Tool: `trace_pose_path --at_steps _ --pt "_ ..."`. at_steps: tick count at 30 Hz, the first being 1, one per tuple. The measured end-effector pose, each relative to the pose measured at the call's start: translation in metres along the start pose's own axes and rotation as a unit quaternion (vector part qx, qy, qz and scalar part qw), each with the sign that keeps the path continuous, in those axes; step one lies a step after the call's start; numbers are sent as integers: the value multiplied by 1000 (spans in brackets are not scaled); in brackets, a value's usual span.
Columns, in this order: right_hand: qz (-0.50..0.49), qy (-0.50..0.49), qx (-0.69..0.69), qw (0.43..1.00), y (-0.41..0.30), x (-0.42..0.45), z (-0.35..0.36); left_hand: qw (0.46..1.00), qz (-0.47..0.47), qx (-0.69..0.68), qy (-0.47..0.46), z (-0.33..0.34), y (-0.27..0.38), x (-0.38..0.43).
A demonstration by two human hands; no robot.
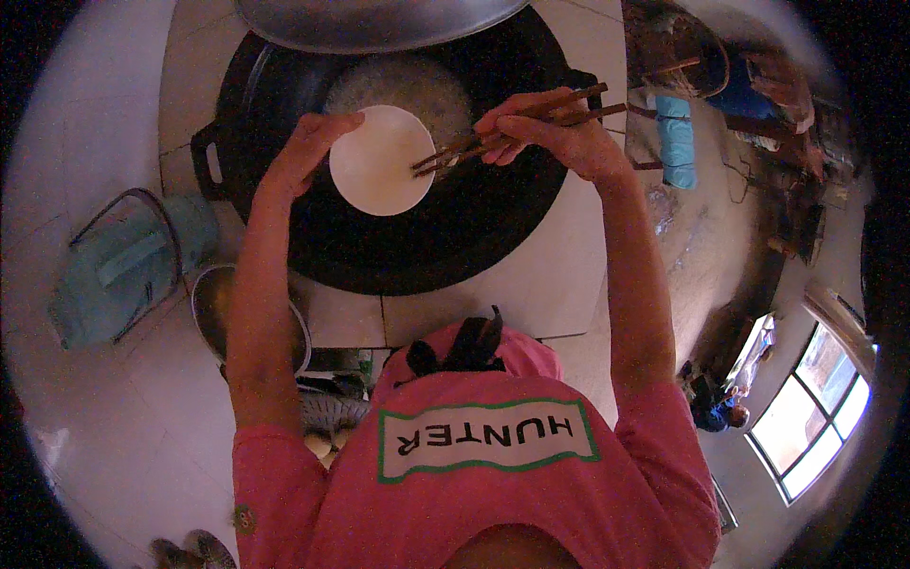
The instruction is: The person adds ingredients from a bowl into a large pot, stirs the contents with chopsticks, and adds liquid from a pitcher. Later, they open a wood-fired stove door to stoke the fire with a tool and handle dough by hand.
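A white bowl [373, 167] is gripped at its upper left rim by my left hand [313, 146], thumb over the edge. It is over a large black wok [384, 267], whose middle holds a pale, cloudy liquid [405, 78]. Between the fingers of my right hand [540, 128] are brown wooden chopsticks [466, 147]. Their tips reach over the bowl's right side, at or just above a pale yellowish content that I cannot make out. The wok's left handle [211, 160] sticks out past my left forearm.
A big metal lid [384, 32] covers the wok's far edge. Left of the wok are a teal handled bag or basket [121, 267] and a metal basin [206, 306], partly behind my forearm. The tiled counter [547, 284] borders the wok. Far right, a person [721, 412] is near a window [810, 405].
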State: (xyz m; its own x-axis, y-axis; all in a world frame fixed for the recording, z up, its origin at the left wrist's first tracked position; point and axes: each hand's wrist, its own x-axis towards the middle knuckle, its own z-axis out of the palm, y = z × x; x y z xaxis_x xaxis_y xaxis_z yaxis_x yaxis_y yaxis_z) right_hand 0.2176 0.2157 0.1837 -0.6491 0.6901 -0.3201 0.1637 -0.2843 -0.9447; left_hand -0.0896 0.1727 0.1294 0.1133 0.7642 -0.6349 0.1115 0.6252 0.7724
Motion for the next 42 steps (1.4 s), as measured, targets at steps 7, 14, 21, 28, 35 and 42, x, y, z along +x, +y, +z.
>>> trace_pose_path --at_steps 7,14,21,28,35,42 --pt "-51 50 -38 997 -4 20 -12 999 -11 24 -24 -4 6 2" --pt "-35 78 -10 996 -5 2 -10 998 -7 67 17 10 28 -14" --pt "-18 94 12 995 -3 -18 14 1000 -11 -6 -6 -7 -4 3" --pt "-149 320 -268 896 -1 -57 85 987 46 -107 113 12 -26 -16" --pt "-163 327 -337 868 37 -35 137 976 59 -125 171 31 -50 -16" --pt "-221 215 -440 843 38 9 144 965 43 -153 208 52 -53 -17"
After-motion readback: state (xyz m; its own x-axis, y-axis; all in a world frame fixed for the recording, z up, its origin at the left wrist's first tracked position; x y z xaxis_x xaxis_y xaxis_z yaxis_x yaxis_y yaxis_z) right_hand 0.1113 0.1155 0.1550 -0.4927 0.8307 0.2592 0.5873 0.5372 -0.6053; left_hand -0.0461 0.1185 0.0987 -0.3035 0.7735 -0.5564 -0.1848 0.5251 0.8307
